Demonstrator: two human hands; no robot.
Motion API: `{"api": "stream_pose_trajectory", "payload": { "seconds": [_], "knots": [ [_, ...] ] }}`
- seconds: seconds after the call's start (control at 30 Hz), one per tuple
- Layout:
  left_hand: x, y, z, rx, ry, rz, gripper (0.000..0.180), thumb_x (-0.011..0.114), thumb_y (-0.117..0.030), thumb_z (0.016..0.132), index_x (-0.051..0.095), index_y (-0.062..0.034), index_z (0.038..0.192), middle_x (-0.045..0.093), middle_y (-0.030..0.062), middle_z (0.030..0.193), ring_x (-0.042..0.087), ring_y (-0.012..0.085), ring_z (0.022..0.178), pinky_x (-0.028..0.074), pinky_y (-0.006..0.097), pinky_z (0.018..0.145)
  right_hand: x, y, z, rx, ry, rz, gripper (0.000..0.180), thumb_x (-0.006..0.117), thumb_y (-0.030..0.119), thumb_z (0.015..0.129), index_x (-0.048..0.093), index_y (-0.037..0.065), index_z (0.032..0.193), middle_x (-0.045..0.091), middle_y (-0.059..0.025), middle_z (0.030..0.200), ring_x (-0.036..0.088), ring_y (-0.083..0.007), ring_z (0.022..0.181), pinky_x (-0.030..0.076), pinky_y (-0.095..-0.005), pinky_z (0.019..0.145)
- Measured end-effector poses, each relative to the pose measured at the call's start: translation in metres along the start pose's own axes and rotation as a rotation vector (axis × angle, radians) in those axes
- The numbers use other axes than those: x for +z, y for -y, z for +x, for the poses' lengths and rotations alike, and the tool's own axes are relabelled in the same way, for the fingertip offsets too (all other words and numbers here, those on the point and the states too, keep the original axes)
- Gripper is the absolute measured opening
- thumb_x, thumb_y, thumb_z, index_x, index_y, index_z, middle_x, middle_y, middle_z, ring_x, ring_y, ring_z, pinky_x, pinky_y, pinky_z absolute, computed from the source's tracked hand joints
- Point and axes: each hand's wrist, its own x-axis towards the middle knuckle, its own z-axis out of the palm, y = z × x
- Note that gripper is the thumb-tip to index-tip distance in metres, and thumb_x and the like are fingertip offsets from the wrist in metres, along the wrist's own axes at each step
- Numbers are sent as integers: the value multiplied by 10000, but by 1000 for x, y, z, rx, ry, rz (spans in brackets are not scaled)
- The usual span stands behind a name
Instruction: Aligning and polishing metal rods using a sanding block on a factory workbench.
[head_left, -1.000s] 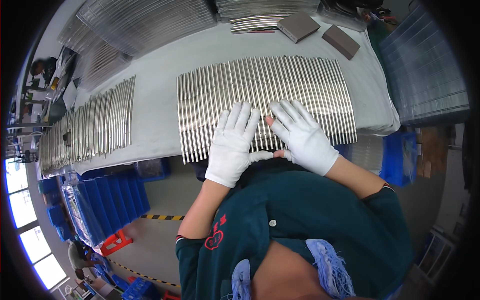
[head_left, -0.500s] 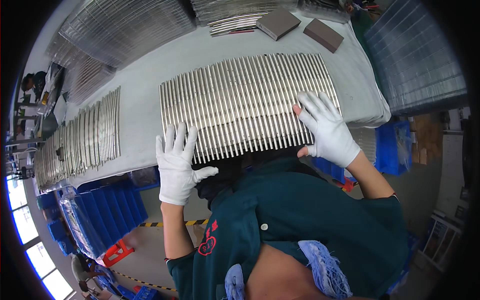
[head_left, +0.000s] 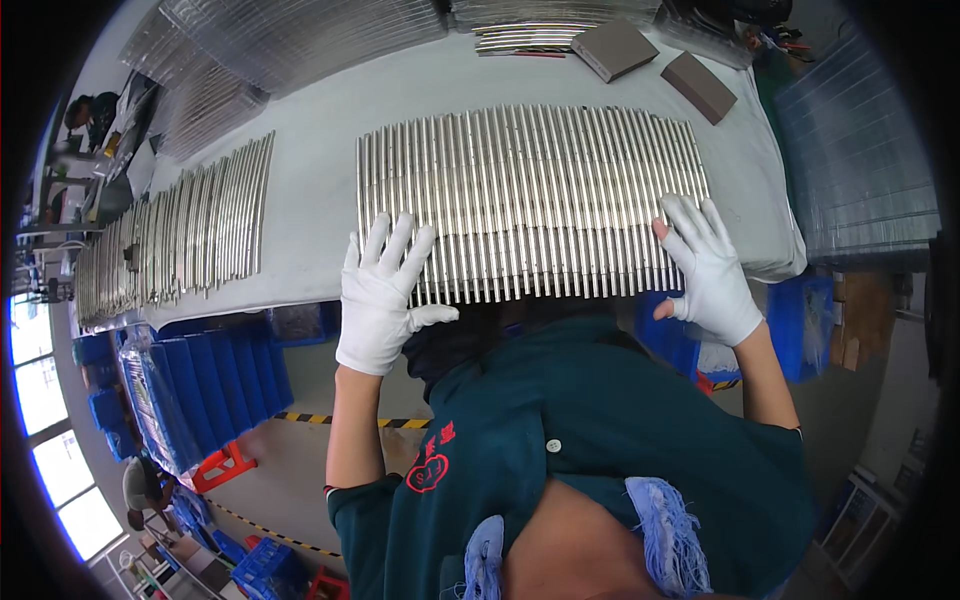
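Shiny metal rods (head_left: 530, 200) lie side by side in a wide row on the white-covered table (head_left: 312, 180), their near ends at the table's front edge. My left hand (head_left: 382, 300), in a white glove, rests open over the row's left near corner, fingers spread and thumb pointing right. At the right end, my right hand (head_left: 712, 275) is open too, its fingers lying against the outermost rods. Its white glove leaves the tips of the thumb and one finger bare. Neither hand grips a rod.
Another batch of rods (head_left: 190, 230) lies at the table's left. Two brown blocks (head_left: 614, 50) and a few thin rods (head_left: 520, 38) sit at the back. Clear plastic trays (head_left: 310, 45) are stacked behind, with more plastic (head_left: 850, 160) at right. Blue bins (head_left: 225, 370) stand below left.
The view has shifted and turned slightly, so the table and rods appear farther right and more level. Both hands stay open at the two ends of the row.
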Motion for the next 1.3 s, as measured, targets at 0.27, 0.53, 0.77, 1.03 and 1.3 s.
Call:
{"api": "stream_pose_trajectory", "payload": {
  "seconds": [0.27, 0.53, 0.77, 1.03, 1.3],
  "knots": [
    [-2, 0, -7, 27, -12, -61, 997, 664, -678, 628, 470, -116, 1428, 479, 155, 1413, 414, 400, 1321, 319, 609, 1089, 3, -9, -6, -17, -12, 34, 1015, 434, 835, 745, 439, 109, 1453, 442, -212, 1475, 399, -433, 1368, 226, -571, 1170],
    [7, 9, -5, 66, -104, -69, 1004, 673, -669, 582, 508, -89, 1385, 518, 135, 1376, 443, 399, 1294, 345, 605, 1069, 9, -23, -4, -168, -125, 181, 954, 431, 817, 796, 400, 164, 1490, 484, -215, 1440, 460, -446, 1321, 271, -591, 1143],
    [4, 5, -5, 28, -43, -50, 989, 683, -657, 581, 522, -89, 1375, 525, 151, 1372, 450, 403, 1293, 314, 588, 1097, -23, -71, 49, 85, -525, -41, 709, 617, 521, 912, 458, 95, 1457, 537, -177, 1412, 506, -363, 1311, 366, -454, 1128],
    [-1, -23, 2, 32, -2, -56, 897, 697, -600, 692, 517, -44, 1372, 519, 150, 1394, 444, 379, 1324, 315, 547, 1111, 2, -208, 89, 492, -200, -297, 824, 666, 553, 843, 421, 99, 1486, 526, -171, 1425, 516, -349, 1285, 416, -424, 1067],
    [13, -65, 20, 71, -45, -114, 755, 817, -253, 674, 536, -78, 1352, 550, 92, 1377, 488, 279, 1316, 327, 489, 1119, -39, -112, 96, 612, -207, -189, 763, 716, 436, 844, 446, 107, 1476, 575, -173, 1370, 551, -345, 1239, 435, -388, 1042]
  ]
}}
